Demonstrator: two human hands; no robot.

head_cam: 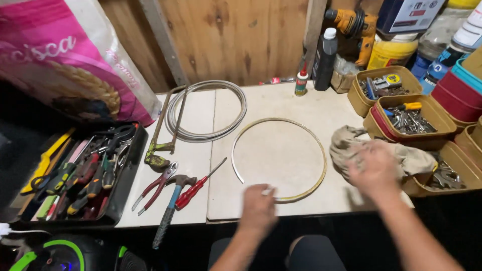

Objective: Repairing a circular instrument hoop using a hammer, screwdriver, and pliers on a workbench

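A thin pale hoop (316,143), open at its near left, lies flat on the white bench top (281,105). My left hand (257,208) is at the hoop's near edge, fingers curled around its rim; the hand is blurred. My right hand (375,170) rests palm down with spread fingers on a crumpled beige rag (346,145) just right of the hoop.
Left of the hoop lie a red screwdriver (193,190), a hammer (170,203), red pliers (155,185), a hacksaw frame (163,128) and a coil of grey cable (211,108). A black tool tray (93,173) stands far left. Yellow tubs of hardware (409,118) line the right side.
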